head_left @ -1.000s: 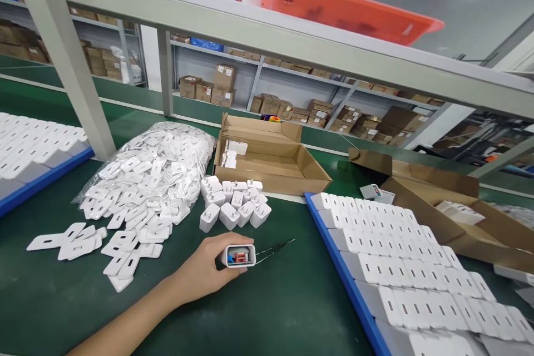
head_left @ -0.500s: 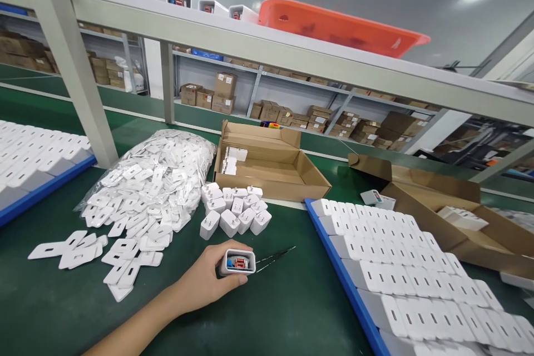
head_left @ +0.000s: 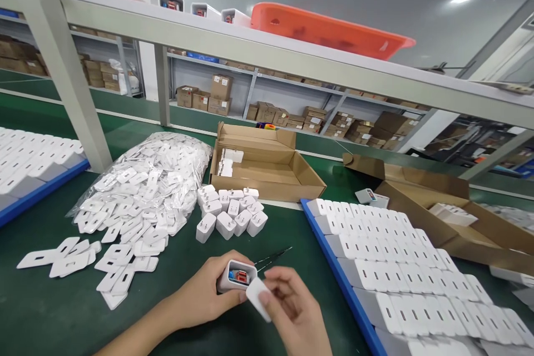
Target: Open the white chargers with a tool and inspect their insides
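My left hand (head_left: 208, 289) is wrapped round a white charger housing (head_left: 236, 277), whose open end faces me and shows red and blue parts inside. Between the thumb and fingers of my right hand (head_left: 294, 303) is a flat white cover plate (head_left: 258, 298), held tilted just at the lower right of the housing's opening. I cannot tell whether plate and housing touch. Dark tweezers (head_left: 273, 256) lie on the green bench behind both hands. Beyond them stands a cluster of white plug chargers (head_left: 226, 225) with metal prongs.
To the left, a plastic bag (head_left: 146, 178) spills many white plates (head_left: 120, 267). A blue tray (head_left: 334, 267) with rows of white chargers stands at right. Behind are two cardboard boxes (head_left: 267, 184); overhead, a shelf beam (head_left: 250, 39) carries an orange bin (head_left: 325, 30).
My right hand has come into view from the lower right with a white cover plate. My left hand keeps its hold on the housing. The whole view has shifted slightly.
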### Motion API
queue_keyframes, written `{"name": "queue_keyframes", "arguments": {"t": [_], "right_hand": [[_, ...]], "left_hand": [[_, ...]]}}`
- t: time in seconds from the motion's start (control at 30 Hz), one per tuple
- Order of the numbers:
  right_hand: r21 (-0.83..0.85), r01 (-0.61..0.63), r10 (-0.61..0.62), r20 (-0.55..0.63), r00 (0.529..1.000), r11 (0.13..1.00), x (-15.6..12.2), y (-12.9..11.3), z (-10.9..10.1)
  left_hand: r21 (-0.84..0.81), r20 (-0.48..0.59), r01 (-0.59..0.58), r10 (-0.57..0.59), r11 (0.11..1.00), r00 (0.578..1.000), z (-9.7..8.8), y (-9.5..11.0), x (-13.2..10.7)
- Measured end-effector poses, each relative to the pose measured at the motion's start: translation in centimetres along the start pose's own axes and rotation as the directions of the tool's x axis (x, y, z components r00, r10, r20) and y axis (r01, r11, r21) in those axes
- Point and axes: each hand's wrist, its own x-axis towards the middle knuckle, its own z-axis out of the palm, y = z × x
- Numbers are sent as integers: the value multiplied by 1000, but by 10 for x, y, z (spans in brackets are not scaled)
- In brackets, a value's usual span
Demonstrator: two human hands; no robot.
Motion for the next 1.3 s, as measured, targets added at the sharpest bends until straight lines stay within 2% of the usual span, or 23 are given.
{"name": "queue_keyframes", "arguments": {"t": [0.07,0.17,0.23,0.33,0.47,0.73,0.83,1.03,1.17,1.3], "right_hand": [[-6,32,-32,-69,997,999,22,-4,-4],[-84,137,-143,-68,987,987,37,-3,-4],[-139,186,-195,-59,979,973,37,2,-3],[-214,302,-307,12,952,929,32,7,-3],[-287,422,-420,71,905,860,32,2,-4],[-189,313,-332,-78,940,931,37,-14,2],[-202,324,-343,-69,937,924,36,-16,9],[-314,421,-464,-73,883,851,34,-13,20],[-319,390,-424,-42,905,864,31,-10,21],[-331,406,-417,40,908,852,28,-7,22]], "left_hand": [[-1,7,-1,1,1000,1000,-1,2,0],[28,23,7,-7,1000,1000,-1,4,-1],[27,29,10,-10,1000,1000,-1,4,-2],[-68,19,-16,17,998,1000,0,4,-1],[-153,-6,-68,68,986,998,-2,4,0],[-56,-3,-77,77,995,997,-5,3,-2],[-22,1,-96,96,995,995,-4,2,-2],[-85,-7,-72,71,994,997,-3,4,-2],[-142,-9,-69,69,987,998,-5,5,-2],[-152,-128,-156,137,976,982,-6,6,-1]]}}
